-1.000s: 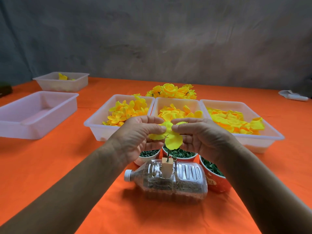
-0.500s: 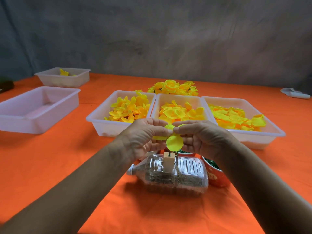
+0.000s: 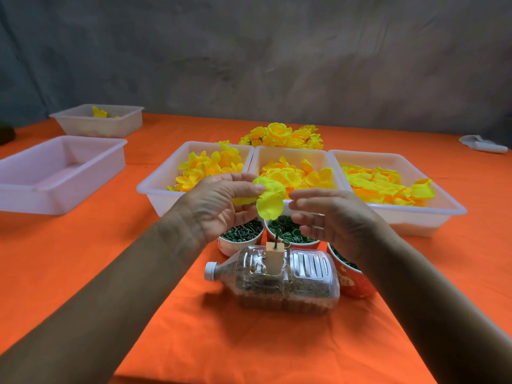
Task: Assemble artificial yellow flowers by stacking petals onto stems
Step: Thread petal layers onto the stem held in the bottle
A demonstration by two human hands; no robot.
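While the left hand (image 3: pixel 219 206) pinches a soft yellow fabric petal piece (image 3: pixel 270 202), seemingly atop the thin green stem (image 3: pixel 276 239), the right hand (image 3: pixel 329 217) hovers beside it, fingers relaxed.

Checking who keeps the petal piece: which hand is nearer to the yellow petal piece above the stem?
The left hand: its fingers pinch the yellow petal piece from the left. The right hand is just to its right, fingers straight, apart from it.

Left hand (image 3: pixel 219 206) pinching, right hand (image 3: pixel 329 217) open-fingered
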